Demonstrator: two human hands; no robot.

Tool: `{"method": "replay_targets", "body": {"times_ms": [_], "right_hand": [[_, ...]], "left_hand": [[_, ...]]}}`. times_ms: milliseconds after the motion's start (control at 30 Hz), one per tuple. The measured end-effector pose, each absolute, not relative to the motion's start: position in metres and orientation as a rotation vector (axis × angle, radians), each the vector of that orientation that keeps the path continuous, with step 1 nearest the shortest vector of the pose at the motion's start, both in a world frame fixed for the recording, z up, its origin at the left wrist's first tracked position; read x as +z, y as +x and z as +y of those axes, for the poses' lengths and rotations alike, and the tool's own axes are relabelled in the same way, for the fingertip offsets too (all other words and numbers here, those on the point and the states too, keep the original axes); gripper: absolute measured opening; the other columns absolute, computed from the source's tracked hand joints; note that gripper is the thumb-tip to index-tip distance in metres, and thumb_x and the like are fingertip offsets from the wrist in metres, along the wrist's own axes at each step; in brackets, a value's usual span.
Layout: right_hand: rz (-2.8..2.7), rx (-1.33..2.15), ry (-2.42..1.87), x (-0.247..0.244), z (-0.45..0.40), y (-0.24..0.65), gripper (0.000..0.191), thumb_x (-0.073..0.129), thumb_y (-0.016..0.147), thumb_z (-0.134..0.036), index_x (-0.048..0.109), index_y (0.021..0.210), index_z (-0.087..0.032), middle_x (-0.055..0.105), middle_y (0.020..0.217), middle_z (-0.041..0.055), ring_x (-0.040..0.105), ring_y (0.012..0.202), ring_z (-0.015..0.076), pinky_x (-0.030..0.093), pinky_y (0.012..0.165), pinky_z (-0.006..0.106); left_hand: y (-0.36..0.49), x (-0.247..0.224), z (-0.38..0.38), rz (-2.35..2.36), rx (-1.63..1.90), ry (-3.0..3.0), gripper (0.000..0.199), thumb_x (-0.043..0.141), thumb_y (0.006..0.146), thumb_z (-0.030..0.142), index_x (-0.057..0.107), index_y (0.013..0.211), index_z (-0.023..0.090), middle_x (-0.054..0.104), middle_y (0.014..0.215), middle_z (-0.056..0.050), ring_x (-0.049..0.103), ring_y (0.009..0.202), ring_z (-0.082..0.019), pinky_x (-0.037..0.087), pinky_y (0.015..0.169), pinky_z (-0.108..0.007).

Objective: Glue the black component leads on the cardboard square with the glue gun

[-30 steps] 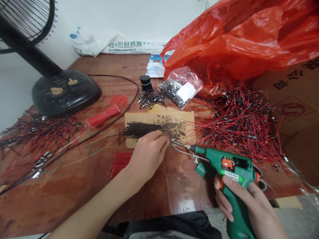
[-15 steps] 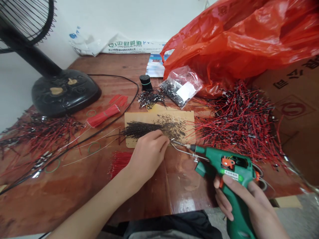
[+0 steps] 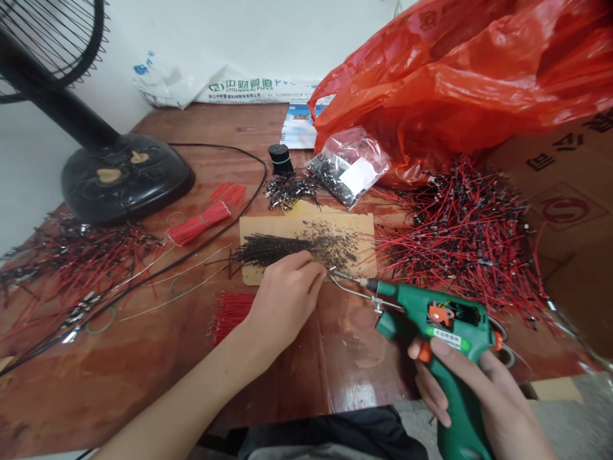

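My right hand is wrapped round the grip of a green soldering gun with an orange trigger. Its metal tip and thin solder feed tube point left, close to the fingertips of my left hand. Those left fingers are pinched together over the front edge of a tan board; what they hold is mostly hidden, with a tiny pale end showing by the iron's tip. A bundle of black wires lies on the board behind my left hand. Cut red wires lie beside my left wrist.
Red and black wire assemblies are heaped at right, beside a cardboard box and under a red plastic bag. A clear bag of small parts lies behind the board. A black fan stands at left, its cable crossing the table.
The soldering gun has shifted very slightly to the right, and more of its orange trigger shows by my right index finger. My left hand stays where it was.
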State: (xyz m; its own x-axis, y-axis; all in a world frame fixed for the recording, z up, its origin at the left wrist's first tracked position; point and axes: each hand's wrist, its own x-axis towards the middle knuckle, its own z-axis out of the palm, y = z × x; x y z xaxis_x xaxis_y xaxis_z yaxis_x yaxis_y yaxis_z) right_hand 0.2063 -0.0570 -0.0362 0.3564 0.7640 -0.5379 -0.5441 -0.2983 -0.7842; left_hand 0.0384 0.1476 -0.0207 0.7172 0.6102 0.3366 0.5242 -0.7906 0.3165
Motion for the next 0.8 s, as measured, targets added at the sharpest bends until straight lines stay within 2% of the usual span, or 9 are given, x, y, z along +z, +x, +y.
{"method": "replay_targets", "body": {"times_ms": [633,800], "right_hand": [[-0.227,1.332,-1.324,-0.0367,-0.0590,0.2076,0.025,0.058,0.094,-0.043,0.064,0.091,-0.019,0.053,0.054,0.0006,0.048,0.047,0.0145,0.038,0.051,0.029],[-0.240,1.290,-1.328,-0.0366,-0.0590,0.2072,0.029,0.059,0.092,-0.041,0.064,0.076,-0.018,0.051,0.053,0.0009,0.047,0.046,0.0138,0.038,0.050,0.029]], "left_hand": [[0.0391,-0.0202,0.1482,0.903,0.643,2.751,0.022,0.056,0.093,0.019,0.071,0.078,0.016,0.065,0.078,-0.002,0.061,0.073,-0.010,0.045,0.065,-0.023],[0.0386,-0.0193,0.1479,0.904,0.631,2.748,0.022,0.055,0.093,0.018,0.071,0.077,0.015,0.065,0.078,-0.003,0.061,0.073,-0.010,0.045,0.066,-0.023]]}}
